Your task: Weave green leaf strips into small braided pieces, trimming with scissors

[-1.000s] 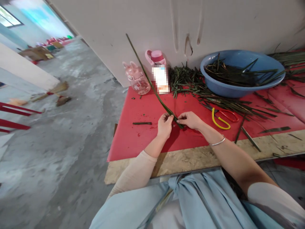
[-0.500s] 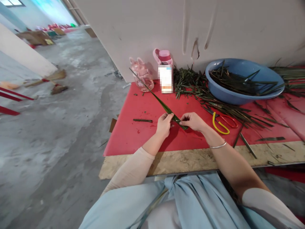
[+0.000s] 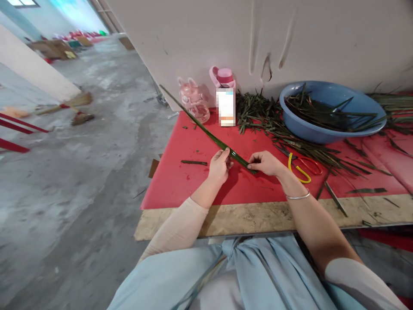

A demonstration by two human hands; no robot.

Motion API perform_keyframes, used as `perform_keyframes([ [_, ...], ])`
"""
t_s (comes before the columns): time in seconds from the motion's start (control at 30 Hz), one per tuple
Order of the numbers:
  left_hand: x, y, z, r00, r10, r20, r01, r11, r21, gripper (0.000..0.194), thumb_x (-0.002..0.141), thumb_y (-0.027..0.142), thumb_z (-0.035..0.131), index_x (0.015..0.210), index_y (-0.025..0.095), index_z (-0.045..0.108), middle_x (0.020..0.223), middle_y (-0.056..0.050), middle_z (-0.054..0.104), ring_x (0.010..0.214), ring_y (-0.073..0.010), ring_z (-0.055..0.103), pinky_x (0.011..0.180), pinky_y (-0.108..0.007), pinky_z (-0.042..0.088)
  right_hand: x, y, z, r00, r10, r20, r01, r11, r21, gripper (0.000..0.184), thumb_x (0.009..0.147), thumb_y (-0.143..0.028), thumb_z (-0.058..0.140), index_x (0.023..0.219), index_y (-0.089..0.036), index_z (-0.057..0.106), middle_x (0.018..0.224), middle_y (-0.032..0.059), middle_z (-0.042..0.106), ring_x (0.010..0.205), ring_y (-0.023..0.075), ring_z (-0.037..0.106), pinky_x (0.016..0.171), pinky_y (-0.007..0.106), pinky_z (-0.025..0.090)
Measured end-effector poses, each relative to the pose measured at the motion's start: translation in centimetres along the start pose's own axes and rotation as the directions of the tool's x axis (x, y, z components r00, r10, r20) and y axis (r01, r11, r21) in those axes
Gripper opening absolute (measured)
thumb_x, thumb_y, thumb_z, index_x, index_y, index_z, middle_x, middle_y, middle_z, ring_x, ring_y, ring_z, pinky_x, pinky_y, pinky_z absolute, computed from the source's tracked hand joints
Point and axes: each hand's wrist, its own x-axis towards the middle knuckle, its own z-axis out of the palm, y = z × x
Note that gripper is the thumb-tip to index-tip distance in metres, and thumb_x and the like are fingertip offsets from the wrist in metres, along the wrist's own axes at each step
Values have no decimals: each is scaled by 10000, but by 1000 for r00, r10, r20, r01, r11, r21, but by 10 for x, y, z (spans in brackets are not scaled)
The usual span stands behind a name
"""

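Observation:
A long, narrow green leaf (image 3: 206, 131) slants across the red table covering, its thin tip reaching up and left in front of a pink bottle. My left hand (image 3: 220, 165) pinches it near the middle, thumb on top. At its lower right end, my right hand (image 3: 263, 164) grips the leaf between thumb and fingers. Both hands are closed, a short stretch of leaf showing between them. To the right of my right hand lie scissors (image 3: 300, 167) with one yellow and one red handle. A short dark leaf strip (image 3: 194, 162) lies left of my left hand.
A blue basin (image 3: 332, 137) holding leaves stands at the back right, with cut leaf pieces (image 3: 254, 110) heaped beside it. A phone (image 3: 226, 107) leans near the pink bottle (image 3: 197, 103). The table's bare wooden edge (image 3: 245, 216) runs along the front.
My left hand has slid a little up and left along the leaf, away from my right hand. More leaf shows between the hands, and its tip reaches further left.

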Motion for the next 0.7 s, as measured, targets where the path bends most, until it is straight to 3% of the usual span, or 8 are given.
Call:
perform_keyframes([
  [0.07, 1, 2, -1, 999, -1, 45, 2, 1000, -13, 392, 568, 393, 796, 703, 183, 494, 566, 70, 472, 485, -51, 459, 424, -154, 368, 1, 1, 2, 981, -99, -167, 74, 985, -153, 108, 703, -271, 672, 708, -163, 675, 655, 5, 650, 609, 126, 558, 600, 244, 419],
  [0.13, 1, 3, -3, 995, -3, 99, 4, 1000, -14, 394, 552, 388, 807, 733, 184, 523, 589, 64, 500, 498, -53, 467, 433, -156, 378, 1, 2, 5, 917, -257, -304, 167, 941, -293, 70, 746, -220, 635, 725, -179, 687, 715, 21, 668, 672, 141, 586, 650, 253, 434],
  [0.23, -2, 1, -4, 984, -5, 179, 2, 1000, 14, 414, 522, 395, 824, 774, 180, 575, 706, 26, 593, 569, -66, 516, 471, -163, 418, 2, 3, 7, 812, -433, -391, 288, 880, -377, 109, 800, -183, 585, 767, -187, 689, 801, 45, 684, 770, 156, 620, 727, 268, 467],
  [0.33, -4, -5, -5, 959, -18, 284, 6, 999, 42, 424, 512, 408, 835, 788, 171, 616, 867, -25, 652, 713, -99, 579, 565, -187, 478, 3, 7, 5, 718, -495, -490, 314, 858, -407, 115, 820, -190, 573, 797, -188, 685, 852, 64, 690, 830, 172, 635, 779, 294, 495],
  [0.4, -6, -11, -5, 939, -51, 340, 28, 997, 74, 428, 525, 424, 831, 803, 164, 635, 936, -52, 663, 801, -125, 598, 642, -217, 505, 4, 9, 3, 681, -513, -522, 311, 848, -429, 122, 826, -188, 563, 804, -189, 682, 876, 74, 688, 871, 184, 636, 813, 317, 503],
  [0.53, -8, -22, -3, 926, -101, 363, 53, 989, 140, 449, 546, 454, 816, 829, 151, 645, 909, -64, 670, 836, -155, 614, 678, -248, 505, 5, 12, 1, 694, -523, -495, 319, 840, -439, 151, 810, -140, 533, 829, -194, 672, 935, 84, 682, 938, 196, 632, 865, 355, 508],
  [0.7, -13, -23, -1, 915, -156, 371, 105, 982, 155, 411, 537, 417, 826, 762, 137, 628, 751, -16, 636, 682, -114, 598, 647, -249, 494, 3, 9, 3, 724, -546, -421, 363, 821, -440, 203, 758, -78, 508, 833, -192, 658, 991, 85, 669, 983, 198, 623, 911, 370, 501],
])
